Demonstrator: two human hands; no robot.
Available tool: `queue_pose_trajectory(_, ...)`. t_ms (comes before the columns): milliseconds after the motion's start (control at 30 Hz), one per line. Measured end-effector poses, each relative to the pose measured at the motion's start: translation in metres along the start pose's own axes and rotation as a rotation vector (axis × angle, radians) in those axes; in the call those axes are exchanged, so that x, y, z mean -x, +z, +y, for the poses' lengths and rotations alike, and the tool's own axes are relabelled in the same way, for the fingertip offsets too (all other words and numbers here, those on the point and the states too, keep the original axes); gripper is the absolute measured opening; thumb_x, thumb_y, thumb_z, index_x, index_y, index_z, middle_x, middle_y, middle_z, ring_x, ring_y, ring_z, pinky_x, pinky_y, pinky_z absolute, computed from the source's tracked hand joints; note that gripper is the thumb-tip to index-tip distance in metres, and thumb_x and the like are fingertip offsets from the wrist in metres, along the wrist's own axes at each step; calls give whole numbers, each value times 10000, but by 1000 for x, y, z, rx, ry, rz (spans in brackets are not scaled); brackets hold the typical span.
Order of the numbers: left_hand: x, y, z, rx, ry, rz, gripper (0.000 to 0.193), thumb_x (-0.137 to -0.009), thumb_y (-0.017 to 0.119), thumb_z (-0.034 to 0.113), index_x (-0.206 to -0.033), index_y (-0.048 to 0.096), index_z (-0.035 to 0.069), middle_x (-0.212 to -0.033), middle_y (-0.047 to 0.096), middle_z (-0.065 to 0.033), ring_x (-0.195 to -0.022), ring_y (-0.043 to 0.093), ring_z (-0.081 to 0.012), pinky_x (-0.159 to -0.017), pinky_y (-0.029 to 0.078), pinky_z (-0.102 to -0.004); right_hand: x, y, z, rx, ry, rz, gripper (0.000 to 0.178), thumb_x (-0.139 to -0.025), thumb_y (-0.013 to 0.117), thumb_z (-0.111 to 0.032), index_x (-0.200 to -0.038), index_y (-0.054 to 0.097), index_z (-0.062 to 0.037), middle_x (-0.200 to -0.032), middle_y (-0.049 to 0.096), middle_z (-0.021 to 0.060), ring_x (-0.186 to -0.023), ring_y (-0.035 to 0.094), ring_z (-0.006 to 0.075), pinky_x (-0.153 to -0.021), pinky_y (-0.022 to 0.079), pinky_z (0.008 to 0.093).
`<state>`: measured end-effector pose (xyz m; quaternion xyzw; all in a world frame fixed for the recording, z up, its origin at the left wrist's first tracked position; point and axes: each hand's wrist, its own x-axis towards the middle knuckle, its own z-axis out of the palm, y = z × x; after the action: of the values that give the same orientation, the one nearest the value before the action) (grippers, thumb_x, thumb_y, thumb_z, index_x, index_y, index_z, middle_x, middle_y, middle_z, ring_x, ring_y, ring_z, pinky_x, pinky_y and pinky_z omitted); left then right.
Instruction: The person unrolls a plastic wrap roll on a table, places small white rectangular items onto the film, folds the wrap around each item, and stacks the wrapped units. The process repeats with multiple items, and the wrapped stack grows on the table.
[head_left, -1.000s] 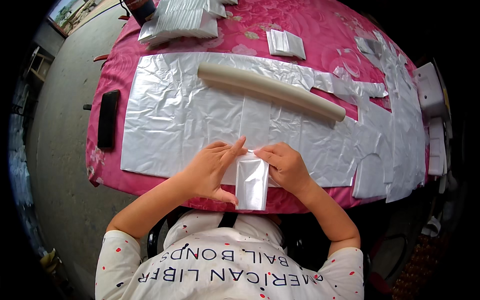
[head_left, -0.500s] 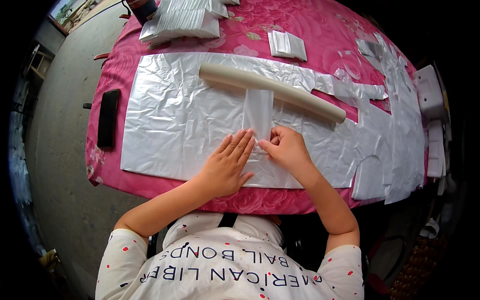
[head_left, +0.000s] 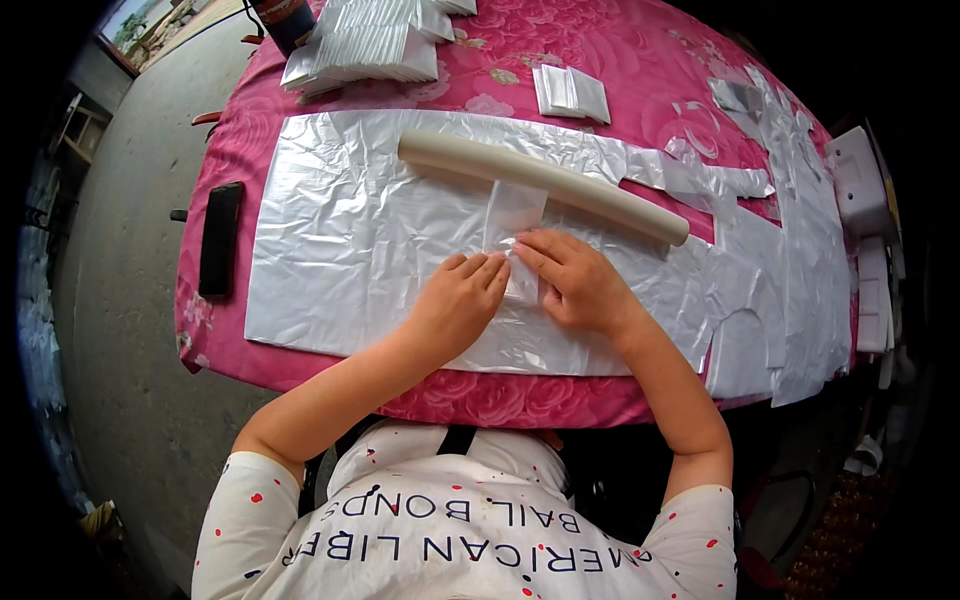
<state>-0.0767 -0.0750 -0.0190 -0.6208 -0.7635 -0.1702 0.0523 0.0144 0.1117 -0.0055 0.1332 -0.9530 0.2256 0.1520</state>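
A narrow folded plastic sheet, thin and translucent white, lies between my hands at the middle of the table. My left hand has its fingers bent together, with their tips on the sheet's left edge. From the other side, my right hand presses its fingertips onto the sheet's middle, thumb tucked lower down. A flap of film shows below the fingertips, partly covered by the hands. Underneath spreads a large crinkled plastic film. Just beyond the sheet lies a long beige tube, set at a slant.
Stacks of folded plastic packets stand at the far left beside a dark container. A smaller packet pile sits beyond the tube. A black phone lies left. Loose film covers the right side of the pink tablecloth.
My right hand has moved up, its fingers now on top of the sheet. My left hand's flat fingers have bent. The sheet's lower part looks folded over, and its upright strip appears shorter.
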Motion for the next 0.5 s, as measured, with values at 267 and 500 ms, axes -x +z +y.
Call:
queue_pose_trajectory(267,38,-15,1,232,288,41,470,-712,578,93,-1171,542,-2,-1204,563,-129,-1111,545,-241,-914,444,-381,26,9,-33,-5,-83,62,243,-680,611,-46,-921,632,-26,-920,612,67,-849,593,224,-742,497,318)
queue_pose_trajectory(500,41,-14,-1,335,152,-47,533,-703,612,79,-1223,507,36,-1111,616,-99,-1016,595,-230,-849,458,-364,37,9,-48,-186,102,79,194,-718,639,-79,-909,654,-46,-854,628,76,-800,597,245,-683,485,340)
